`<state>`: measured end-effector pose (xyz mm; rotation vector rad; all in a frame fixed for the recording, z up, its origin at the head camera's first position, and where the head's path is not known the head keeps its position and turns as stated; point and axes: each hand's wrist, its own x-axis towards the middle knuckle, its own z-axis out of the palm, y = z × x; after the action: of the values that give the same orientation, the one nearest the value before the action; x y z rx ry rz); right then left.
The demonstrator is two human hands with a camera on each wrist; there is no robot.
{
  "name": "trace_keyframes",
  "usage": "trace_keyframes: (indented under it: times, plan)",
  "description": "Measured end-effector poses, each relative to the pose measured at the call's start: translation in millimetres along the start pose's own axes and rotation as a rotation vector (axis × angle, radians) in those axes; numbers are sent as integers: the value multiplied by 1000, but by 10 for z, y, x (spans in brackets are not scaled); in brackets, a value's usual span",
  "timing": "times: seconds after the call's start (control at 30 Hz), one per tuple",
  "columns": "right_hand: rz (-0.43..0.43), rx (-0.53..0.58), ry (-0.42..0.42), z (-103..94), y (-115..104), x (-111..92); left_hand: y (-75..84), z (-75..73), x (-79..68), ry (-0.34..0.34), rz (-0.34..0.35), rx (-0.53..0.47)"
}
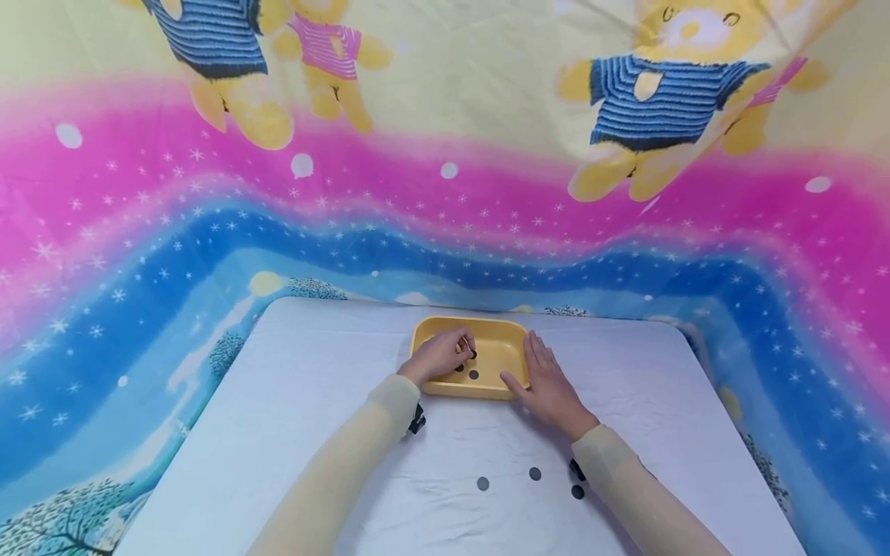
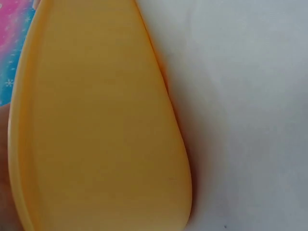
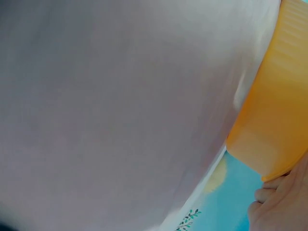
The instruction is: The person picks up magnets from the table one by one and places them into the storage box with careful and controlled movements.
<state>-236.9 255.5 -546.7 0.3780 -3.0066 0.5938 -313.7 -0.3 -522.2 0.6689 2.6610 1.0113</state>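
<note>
A yellow rectangular box [image 1: 494, 327] stands near the far edge of the table. My left hand [image 1: 436, 355] reaches over its left side, fingertips pinching a small dark disc [image 1: 474, 354] inside. Two more dark discs lie on the box floor, one flat grey disc [image 1: 474, 374] and another [image 1: 459, 369] partly under the hand. At the other end my right hand [image 1: 549, 386] holds the box's right wall, fingers along the outside and thumb over the rim. Both wrist views show the box's outer walls, with the right hand [image 3: 281, 202] at the rim.
On the white-covered table [image 1: 334, 347], nearer me, lie three loose discs: a grey one [image 1: 483, 483], a darker one [image 1: 535, 474] and a black one [image 1: 578, 492] close to the right sleeve. A printed bear curtain [image 1: 445, 201] surrounds the table's far and side edges.
</note>
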Motion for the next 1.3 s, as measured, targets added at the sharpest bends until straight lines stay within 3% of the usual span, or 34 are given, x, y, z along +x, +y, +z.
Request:
trace_keyframes:
  times: [0.73, 1.3]
  plan:
    - [-15, 2, 5, -12, -14, -14, -81, 126, 163, 23, -24, 166]
    - [-4, -5, -14, -17, -25, -17, -30, 161, 215, 73, -40, 226]
